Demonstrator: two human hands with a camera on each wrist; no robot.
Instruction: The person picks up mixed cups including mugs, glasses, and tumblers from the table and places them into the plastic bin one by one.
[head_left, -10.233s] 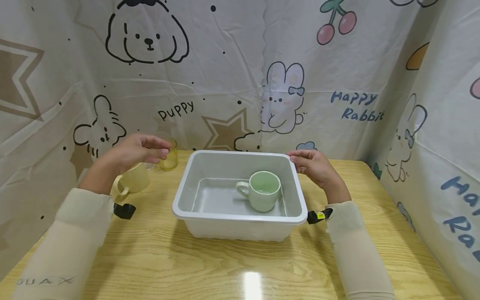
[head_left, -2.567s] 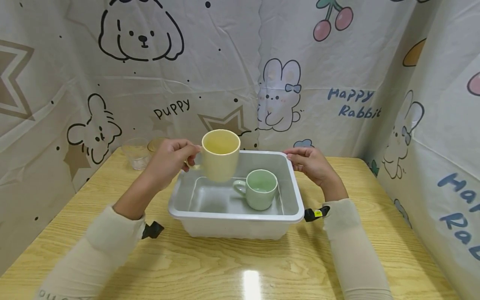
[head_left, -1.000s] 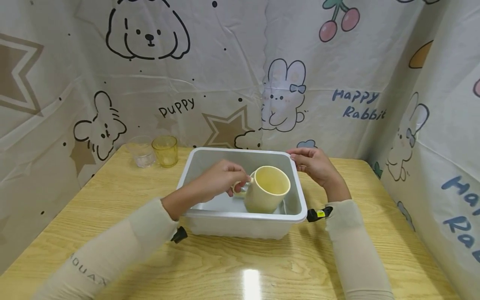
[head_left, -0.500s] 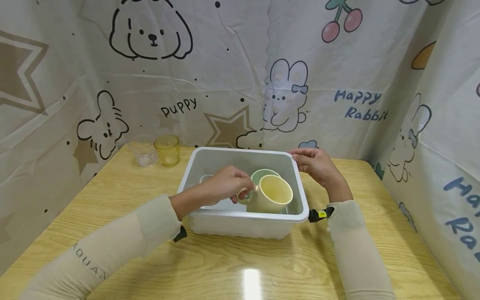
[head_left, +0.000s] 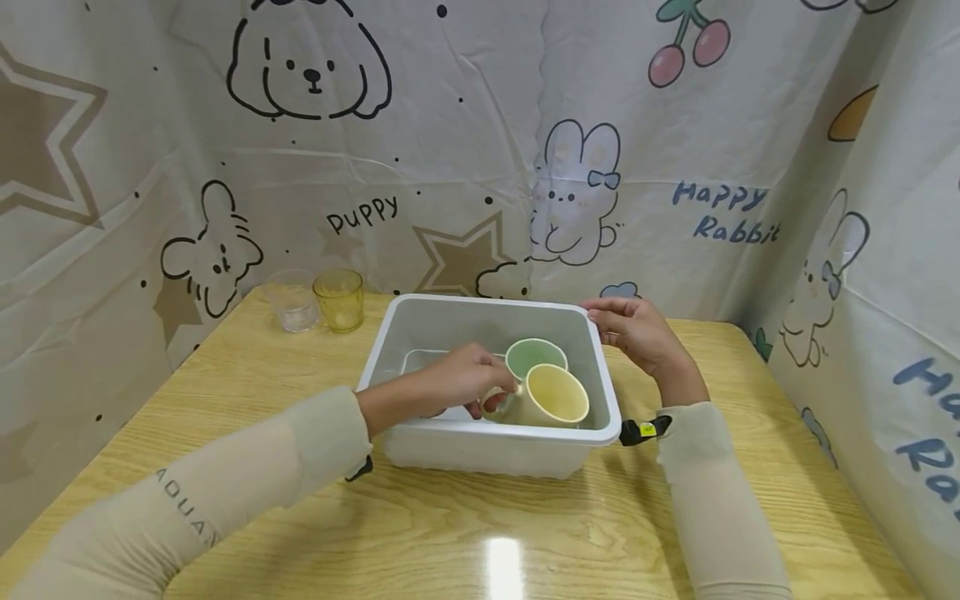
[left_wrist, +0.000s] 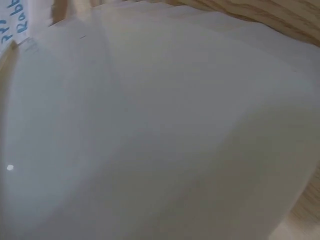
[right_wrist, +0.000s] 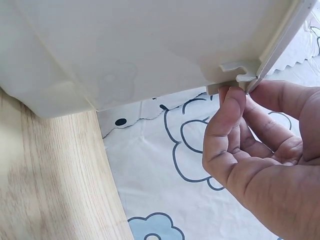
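Observation:
A yellow mug (head_left: 557, 396) sits low inside the light grey plastic basin (head_left: 483, 452), tilted somewhat to the right. My left hand (head_left: 468, 379) reaches over the basin's left side and pinches the mug's handle. Just behind it is a green mug (head_left: 536, 357), its lower part hidden by the yellow one. At the far right corner, my right hand (head_left: 637, 337) holds the basin's rim between thumb and fingers; the right wrist view shows those fingers (right_wrist: 227, 117) at the rim's underside. The left wrist view has only the basin's outer wall (left_wrist: 150, 100), without the hand.
A clear glass (head_left: 294, 310) and an amber glass (head_left: 340, 302) stand side by side at the back left of the wooden table (head_left: 420, 533). A printed curtain (head_left: 465, 125) hangs behind and along both sides.
The yellow mug has gone from the table's left side, over the rim and down into the basin in my left hand, lately sinking lower beside the green mug. My right hand keeps its place.

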